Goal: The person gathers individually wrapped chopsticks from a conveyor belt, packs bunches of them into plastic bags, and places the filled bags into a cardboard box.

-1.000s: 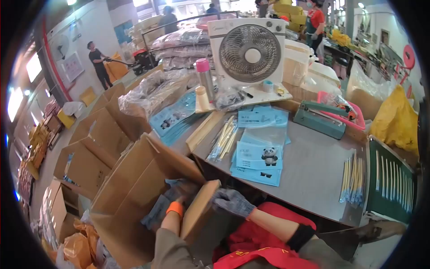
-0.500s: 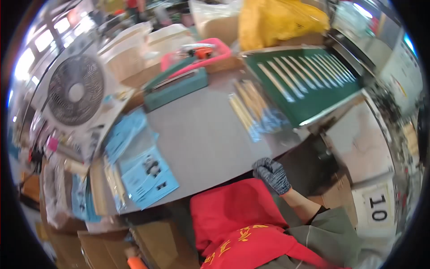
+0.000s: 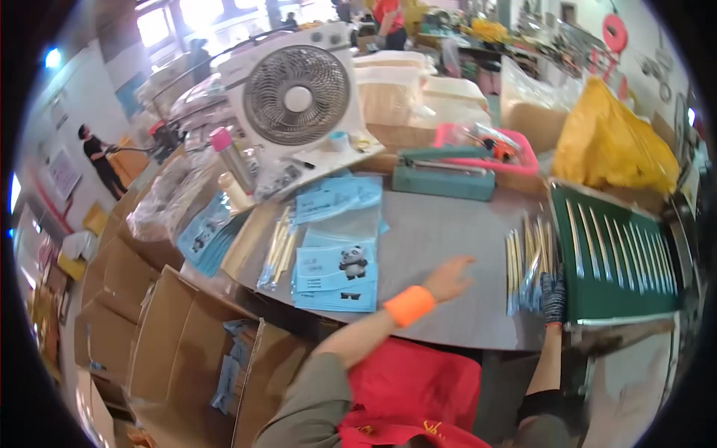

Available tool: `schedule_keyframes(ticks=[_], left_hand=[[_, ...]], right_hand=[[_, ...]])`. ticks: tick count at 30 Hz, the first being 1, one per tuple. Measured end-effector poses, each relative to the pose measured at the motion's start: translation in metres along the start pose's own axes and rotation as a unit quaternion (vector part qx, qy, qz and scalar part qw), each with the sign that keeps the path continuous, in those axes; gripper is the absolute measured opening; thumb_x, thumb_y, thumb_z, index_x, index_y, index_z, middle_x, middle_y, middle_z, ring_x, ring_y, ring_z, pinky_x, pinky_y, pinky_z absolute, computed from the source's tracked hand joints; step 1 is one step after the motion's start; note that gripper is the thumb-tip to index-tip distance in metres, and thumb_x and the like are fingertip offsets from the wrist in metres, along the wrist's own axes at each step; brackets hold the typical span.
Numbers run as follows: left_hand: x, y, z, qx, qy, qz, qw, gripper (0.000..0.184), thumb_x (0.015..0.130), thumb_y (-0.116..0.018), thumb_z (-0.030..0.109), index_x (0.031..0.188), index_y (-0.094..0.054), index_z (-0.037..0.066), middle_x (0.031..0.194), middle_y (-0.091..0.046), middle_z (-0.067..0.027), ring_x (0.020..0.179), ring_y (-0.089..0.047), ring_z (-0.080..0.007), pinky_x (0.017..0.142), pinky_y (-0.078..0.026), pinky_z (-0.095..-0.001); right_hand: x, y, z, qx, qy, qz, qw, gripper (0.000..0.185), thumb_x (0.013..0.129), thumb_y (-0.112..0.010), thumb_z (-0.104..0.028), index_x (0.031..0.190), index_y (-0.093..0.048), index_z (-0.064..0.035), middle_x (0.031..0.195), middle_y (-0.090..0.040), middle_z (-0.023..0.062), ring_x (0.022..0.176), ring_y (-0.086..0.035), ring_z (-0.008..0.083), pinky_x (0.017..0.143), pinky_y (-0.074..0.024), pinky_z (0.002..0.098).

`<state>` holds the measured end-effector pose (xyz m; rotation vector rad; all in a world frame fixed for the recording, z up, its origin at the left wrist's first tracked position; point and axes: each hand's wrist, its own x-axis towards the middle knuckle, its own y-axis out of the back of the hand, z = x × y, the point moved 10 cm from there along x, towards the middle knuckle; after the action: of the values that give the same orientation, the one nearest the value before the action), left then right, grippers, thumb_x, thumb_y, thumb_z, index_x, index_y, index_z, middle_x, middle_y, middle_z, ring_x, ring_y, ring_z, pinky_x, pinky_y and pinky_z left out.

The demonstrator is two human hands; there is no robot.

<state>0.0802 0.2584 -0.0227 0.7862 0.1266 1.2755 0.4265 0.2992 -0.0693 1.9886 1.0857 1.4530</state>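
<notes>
My left hand (image 3: 450,278), bare with an orange wristband (image 3: 410,306), reaches over the grey table (image 3: 448,224) with fingers apart and nothing in it. My right hand (image 3: 553,299), in a dark knitted glove, is at the right edge of the wrapped stick bundles (image 3: 534,250), beside the green board (image 3: 624,254); its grip is unclear. A row of light sticks lies on that board. Blue panda-printed packets (image 3: 336,276) lie left of my left hand, with a bag of sticks (image 3: 278,250) beside them.
A white fan (image 3: 299,97) and a pink-capped bottle (image 3: 233,160) stand behind the packets. Further right are a teal metal box (image 3: 442,179), a pink basket (image 3: 523,153) and a yellow bag (image 3: 612,142). Open cartons (image 3: 175,343) stand at lower left. People are in the background.
My left hand has come out of the carton and over the table. My right hand has moved from the carton's side to the stick bundles. The view has swung right, then partly back.
</notes>
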Motion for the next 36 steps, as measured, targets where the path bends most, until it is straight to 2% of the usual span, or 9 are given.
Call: schedule_keyframes(ticks=[5,8,12,16,19,24,28,32,36], left_hand=[[0.038,-0.054,0.005,-0.003,0.041,0.055,0.998,0.059,0.086,-0.059,0.030,0.133,-0.038,0.002,0.134,-0.043,-0.0182,0.125,-0.039,-0.0328,0.105,-0.032,-0.0397],[0.024,-0.048,0.003,-0.031,0.046,0.126,0.990,0.061,0.086,-0.058,0.030,0.134,-0.036,0.000,0.135,-0.041,-0.0203,0.127,-0.035,-0.0356,0.106,-0.029,-0.0416],[-0.016,-0.014,0.012,0.062,0.027,0.248,0.966,0.062,0.086,-0.058,0.030,0.134,-0.035,-0.002,0.133,-0.040,-0.0235,0.126,-0.034,-0.0403,0.106,-0.029,-0.0437],[-0.053,0.034,0.000,0.054,0.086,0.255,0.962,0.061,0.085,-0.061,0.027,0.133,-0.037,-0.002,0.132,-0.041,-0.0237,0.123,-0.037,-0.0401,0.105,-0.030,-0.0432],[-0.069,0.054,-0.018,0.081,0.073,0.258,0.960,0.057,0.084,-0.061,0.026,0.131,-0.042,0.001,0.129,-0.043,-0.0234,0.120,-0.040,-0.0399,0.103,-0.033,-0.0432],[-0.071,0.055,-0.012,0.105,0.067,0.246,0.961,0.050,0.084,-0.061,0.029,0.127,-0.049,0.007,0.127,-0.047,-0.0190,0.118,-0.043,-0.0369,0.099,-0.037,-0.0421],[-0.070,0.055,-0.006,0.117,0.061,0.228,0.965,0.046,0.083,-0.063,0.026,0.124,-0.052,0.008,0.125,-0.048,-0.0192,0.116,-0.045,-0.0363,0.098,-0.038,-0.0406],[-0.069,0.053,-0.009,0.107,0.078,0.217,0.967,0.047,0.083,-0.062,0.027,0.125,-0.053,0.008,0.125,-0.048,-0.0204,0.116,-0.044,-0.0365,0.099,-0.037,-0.0406],[-0.068,0.053,-0.009,0.113,0.073,0.209,0.969,0.049,0.082,-0.063,0.029,0.124,-0.052,0.006,0.125,-0.047,-0.0202,0.117,-0.044,-0.0366,0.099,-0.036,-0.0408]], right_hand=[[0.006,0.017,-0.087,-0.027,-0.159,-0.238,0.958,0.045,0.081,-0.060,-0.024,0.119,-0.053,-0.0015,0.097,-0.060,0.0239,0.089,-0.058,0.0360,0.081,-0.0454,0.0428],[-0.027,0.012,-0.150,-0.022,0.085,-0.104,0.991,0.056,0.077,-0.057,-0.015,0.130,-0.045,-0.0028,0.117,-0.056,0.0194,0.108,-0.052,0.0362,0.097,-0.0389,0.0430],[-0.072,0.013,-0.233,0.104,0.064,-0.125,0.985,0.055,0.073,-0.061,-0.014,0.125,-0.048,-0.0014,0.118,-0.053,0.0206,0.108,-0.051,0.0371,0.095,-0.0396,0.0451],[-0.094,0.006,-0.273,0.199,0.123,-0.188,0.954,0.059,0.074,-0.063,-0.020,0.127,-0.046,0.0001,0.124,-0.051,0.0234,0.111,-0.050,0.0380,0.097,-0.0397,0.0446],[-0.088,0.011,-0.273,0.273,0.086,-0.194,0.938,0.062,0.074,-0.065,-0.023,0.128,-0.046,0.0000,0.125,-0.050,0.0240,0.113,-0.049,0.0376,0.097,-0.0392,0.0438],[-0.084,0.026,-0.289,0.108,0.198,-0.119,0.967,0.052,0.079,-0.061,-0.031,0.121,-0.054,-0.0002,0.123,-0.053,0.0223,0.111,-0.051,0.0370,0.097,-0.0395,0.0453],[-0.094,0.021,-0.282,0.132,0.157,-0.101,0.974,0.045,0.079,-0.060,-0.030,0.113,-0.058,-0.0014,0.114,-0.060,0.0163,0.110,-0.053,0.0352,0.096,-0.0405,0.0447],[-0.093,0.026,-0.277,0.203,0.144,-0.108,0.963,0.043,0.078,-0.062,-0.028,0.113,-0.059,-0.0031,0.116,-0.058,0.0191,0.109,-0.053,0.0361,0.095,-0.0415,0.0445],[-0.062,0.039,-0.252,0.105,0.182,-0.078,0.975,0.046,0.080,-0.057,-0.031,0.118,-0.057,-0.0043,0.128,-0.049,0.0221,0.117,-0.047,0.0370,0.099,-0.0364,0.0464]])
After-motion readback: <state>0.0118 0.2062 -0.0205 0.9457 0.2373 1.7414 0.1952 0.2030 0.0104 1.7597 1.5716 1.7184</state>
